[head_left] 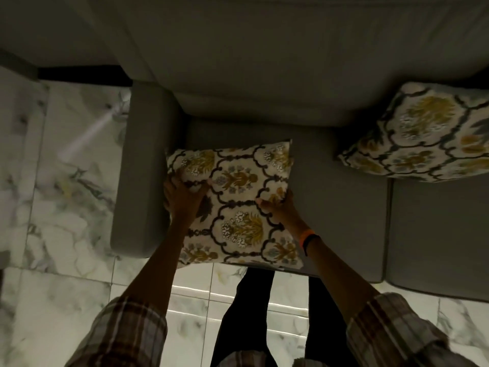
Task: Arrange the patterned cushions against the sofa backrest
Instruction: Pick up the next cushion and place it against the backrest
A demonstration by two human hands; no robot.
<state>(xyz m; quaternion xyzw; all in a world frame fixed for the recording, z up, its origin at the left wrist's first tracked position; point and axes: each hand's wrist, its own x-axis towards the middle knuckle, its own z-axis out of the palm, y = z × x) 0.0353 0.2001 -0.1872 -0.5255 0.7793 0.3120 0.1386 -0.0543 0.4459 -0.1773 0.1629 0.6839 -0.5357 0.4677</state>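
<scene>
Both hands clamped on the near cushion [235, 205]: left hand [182, 198] and right hand [277, 207] on opposite edges, over the seat front by the armrest [143, 165]. Suggest tipping it upright, pushing it to the backrest [254, 102], matching the second cushion [428, 133].

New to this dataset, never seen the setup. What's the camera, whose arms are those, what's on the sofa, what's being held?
There is no robot. One wide-angle camera sits on a person's head and looks down, so the arms at the bottom are the wearer's own. They stand on a marble tile floor facing a grey sofa. The left hand and right hand grip opposite edges of one patterned cushion, near the sofa's armrest. A second patterned cushion already leans against the backrest at the right. The right wrist wears orange and black bands.
</scene>
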